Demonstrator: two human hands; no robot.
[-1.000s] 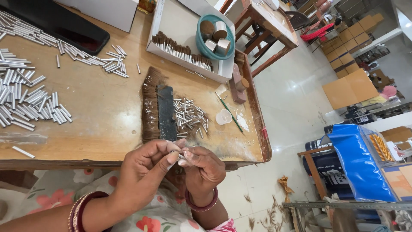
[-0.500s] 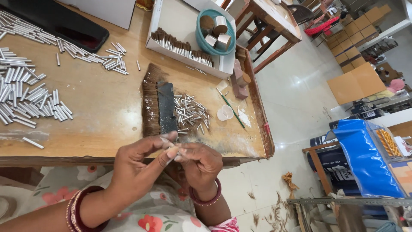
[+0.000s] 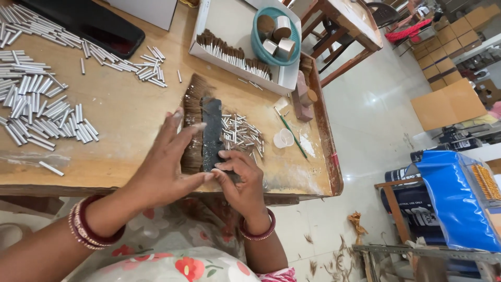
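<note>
- Head view: the left hand (image 3: 166,166) is spread wide, fingers splayed, resting on a flat bundle of brown bristles (image 3: 193,125) that lies on the wooden surface (image 3: 125,120).
- The right hand (image 3: 241,177) is narrow, its fingertips pressing the lower end of a dark flat block (image 3: 212,130) laid lengthwise along the bundle; whether it pinches anything cannot be told.
- Just right of the block lies a small heap of short metal tubes (image 3: 241,134).
- More silver tubes (image 3: 42,112) are scattered at the left, well apart.
- A white tray (image 3: 284,78) beyond holds finished brush pieces (image 3: 229,52) and a teal bowl (image 3: 255,39).
</note>
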